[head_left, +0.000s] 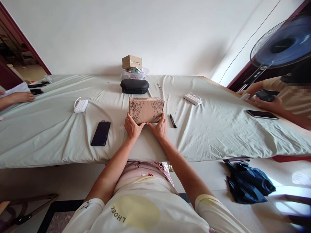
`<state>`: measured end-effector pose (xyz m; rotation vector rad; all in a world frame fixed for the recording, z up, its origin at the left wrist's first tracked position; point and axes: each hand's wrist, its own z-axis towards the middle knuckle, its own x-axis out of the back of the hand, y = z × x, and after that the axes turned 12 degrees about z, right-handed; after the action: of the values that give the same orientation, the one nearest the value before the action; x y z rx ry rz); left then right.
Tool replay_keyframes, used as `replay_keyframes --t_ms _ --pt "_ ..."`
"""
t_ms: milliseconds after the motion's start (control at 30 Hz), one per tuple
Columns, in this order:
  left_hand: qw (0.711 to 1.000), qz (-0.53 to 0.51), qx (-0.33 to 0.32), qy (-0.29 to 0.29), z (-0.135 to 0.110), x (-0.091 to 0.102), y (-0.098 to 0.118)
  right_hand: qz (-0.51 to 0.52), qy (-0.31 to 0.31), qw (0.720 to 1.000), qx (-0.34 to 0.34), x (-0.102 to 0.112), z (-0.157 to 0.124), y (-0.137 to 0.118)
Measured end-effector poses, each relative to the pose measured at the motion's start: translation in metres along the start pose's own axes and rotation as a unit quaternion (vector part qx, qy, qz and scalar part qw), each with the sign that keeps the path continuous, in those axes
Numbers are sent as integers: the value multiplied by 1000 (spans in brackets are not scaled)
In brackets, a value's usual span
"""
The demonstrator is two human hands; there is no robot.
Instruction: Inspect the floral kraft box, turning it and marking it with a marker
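A small cardboard box [146, 109] covered in black scribbles sits on the pale sheet of the table [206, 136] straight in front of me. My left hand [132, 126] grips its near left corner, fingers pressed against the front face. My right hand [159, 127] holds the near right corner the same way. A black marker [172, 120] lies just right of my right hand. A dark phone [100, 133] lies face down to the left of my left hand.
Behind the box are a black zip case [134, 86], a clear tub [135, 75] with a plain cardboard box [131, 61] on it. White power banks [81, 105] lie on either side. Other people's hands rest at the far left [21, 96] and right [267, 103]. A fan [284, 42] spins at right.
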<state>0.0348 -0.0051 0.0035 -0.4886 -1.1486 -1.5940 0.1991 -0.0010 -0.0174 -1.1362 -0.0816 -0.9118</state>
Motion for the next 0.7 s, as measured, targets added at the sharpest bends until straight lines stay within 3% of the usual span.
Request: replay_keyframes --t_ms 233,433,567,700 --pt "1000 -4 10 11 7 2 -6 72 22 996 55 -1 6 12" --pt "997 -50 -12 59 16 -5 -19 190 60 975 102 7 17 24" --pt "989 -95 -25 106 19 -7 -25 259 97 955 103 15 19 19" --pt "985 -129 -32 112 19 -5 -26 306 113 941 93 20 18 14"
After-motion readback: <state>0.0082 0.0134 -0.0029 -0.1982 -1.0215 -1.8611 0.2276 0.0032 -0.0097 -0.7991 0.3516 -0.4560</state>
